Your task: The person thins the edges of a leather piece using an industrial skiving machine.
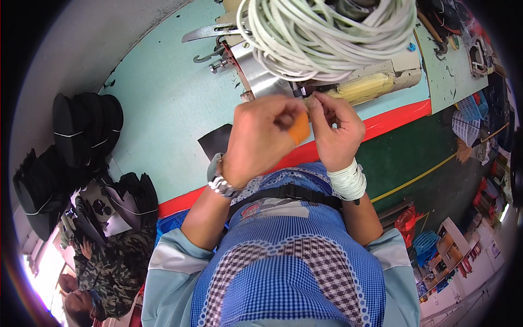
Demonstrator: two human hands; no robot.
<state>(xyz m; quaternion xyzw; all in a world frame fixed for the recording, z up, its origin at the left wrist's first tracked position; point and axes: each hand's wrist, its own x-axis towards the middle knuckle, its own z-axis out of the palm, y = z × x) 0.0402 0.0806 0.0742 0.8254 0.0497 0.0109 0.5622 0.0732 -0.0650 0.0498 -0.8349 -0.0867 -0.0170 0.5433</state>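
Pinching orange piece (299, 129), left hand (256, 139) meets right hand (332, 133) over pale-blue surface (163, 98), red near edge; white cord coil (327, 32) at far edge; green floor (414, 158) beyond.

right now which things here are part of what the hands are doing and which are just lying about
In use:
left hand
right hand
small orange piece pinched between them

Lying about:
coil of white cord
black sheet on the table
bundled black pieces
metal hook
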